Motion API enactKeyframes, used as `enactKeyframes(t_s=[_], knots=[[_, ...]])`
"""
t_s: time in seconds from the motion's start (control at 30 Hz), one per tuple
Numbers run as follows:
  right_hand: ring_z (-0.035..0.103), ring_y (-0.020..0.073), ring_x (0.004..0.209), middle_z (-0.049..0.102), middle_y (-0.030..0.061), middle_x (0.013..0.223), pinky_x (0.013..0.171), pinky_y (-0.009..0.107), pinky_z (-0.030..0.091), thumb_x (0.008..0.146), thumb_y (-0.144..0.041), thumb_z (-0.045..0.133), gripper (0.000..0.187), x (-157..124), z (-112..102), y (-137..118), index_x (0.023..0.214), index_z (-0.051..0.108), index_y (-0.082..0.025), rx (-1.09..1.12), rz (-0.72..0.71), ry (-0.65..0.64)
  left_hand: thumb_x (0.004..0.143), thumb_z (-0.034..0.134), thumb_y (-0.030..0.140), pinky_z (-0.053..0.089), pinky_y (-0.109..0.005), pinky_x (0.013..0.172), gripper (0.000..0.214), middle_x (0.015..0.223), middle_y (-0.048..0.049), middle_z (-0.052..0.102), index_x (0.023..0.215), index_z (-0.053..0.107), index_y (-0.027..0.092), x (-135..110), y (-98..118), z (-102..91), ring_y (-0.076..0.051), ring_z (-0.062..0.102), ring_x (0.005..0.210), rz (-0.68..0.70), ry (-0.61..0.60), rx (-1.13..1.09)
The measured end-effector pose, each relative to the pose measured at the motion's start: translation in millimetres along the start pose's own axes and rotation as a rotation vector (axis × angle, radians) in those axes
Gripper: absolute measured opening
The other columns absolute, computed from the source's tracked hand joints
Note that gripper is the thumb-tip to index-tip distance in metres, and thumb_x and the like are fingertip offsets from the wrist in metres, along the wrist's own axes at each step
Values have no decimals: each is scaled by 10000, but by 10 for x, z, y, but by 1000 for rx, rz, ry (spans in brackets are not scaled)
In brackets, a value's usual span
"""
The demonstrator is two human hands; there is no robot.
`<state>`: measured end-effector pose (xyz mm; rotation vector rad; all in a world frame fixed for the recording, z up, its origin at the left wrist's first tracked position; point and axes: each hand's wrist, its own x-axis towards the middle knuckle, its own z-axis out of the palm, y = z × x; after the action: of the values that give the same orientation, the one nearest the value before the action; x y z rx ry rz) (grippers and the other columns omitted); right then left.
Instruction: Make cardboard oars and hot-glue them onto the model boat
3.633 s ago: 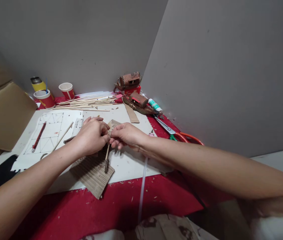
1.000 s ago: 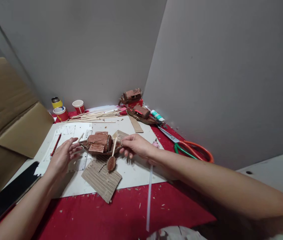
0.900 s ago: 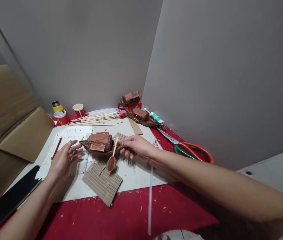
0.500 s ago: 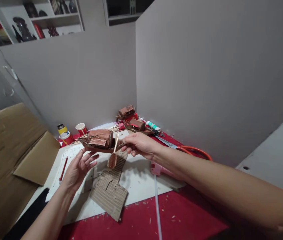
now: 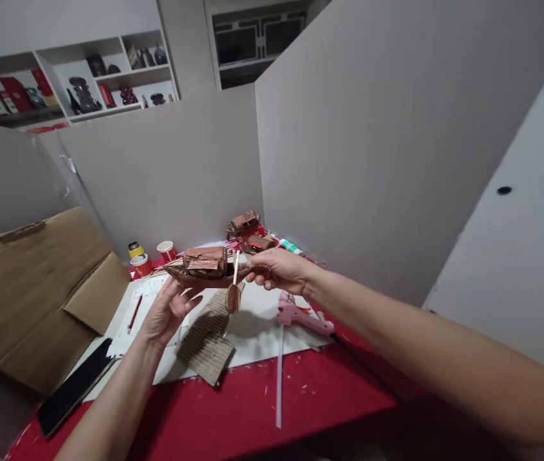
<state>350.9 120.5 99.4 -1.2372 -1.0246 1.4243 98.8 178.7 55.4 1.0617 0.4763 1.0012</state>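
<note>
A brown cardboard model boat with an arched cabin is held level above the table. My right hand pinches its right end between thumb and fingers. A small oar with a pale stick handle slants down over the boat's near side, its blade below the hull. My left hand is beneath the boat's left end, palm up and fingers spread; its fingertips are close under the hull, and I cannot tell whether they touch. Under the boat lies a torn piece of corrugated cardboard.
A pink glue gun with a clear glue stick rests at the right. Two more model boats stand at the back corner. Paper cups, a red pencil, a black phone and a large cardboard sheet are leftward.
The view has tilted up and shifted, showing more of the shelves and the phone. Both hands and the boat keep nearly the same pose, with the boat still held in my right hand.
</note>
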Motion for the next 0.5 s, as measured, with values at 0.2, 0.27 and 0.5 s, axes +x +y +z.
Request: enactKeyframes(t_s=[0.2,0.27,0.5], knots=[[483,32,422,588,-44,648,354,131,371,952,-247,545,208,-217,23,65,814,609,-105,-94,28,-58,740,753,308,550,-353,804,415,1035,-61,717,1118,607,218,-337,-67,81,-215,673,935,45,0,10],[486,35,439,586,-40,671,364,137,377,951,-257,547,200,-283,35,101,830,603,-108,-102,31,-67,738,756,278,550,-341,800,400,1051,-68,720,1103,612,207,-423,-97,96,-212,676,936,48,0,13],[487,42,454,583,-32,699,368,144,374,956,-290,533,200,-453,24,244,888,600,-114,-29,23,-63,730,756,228,560,-303,779,389,1015,-78,742,1097,637,185,-555,-203,135,-200,694,896,62,-12,-16]])
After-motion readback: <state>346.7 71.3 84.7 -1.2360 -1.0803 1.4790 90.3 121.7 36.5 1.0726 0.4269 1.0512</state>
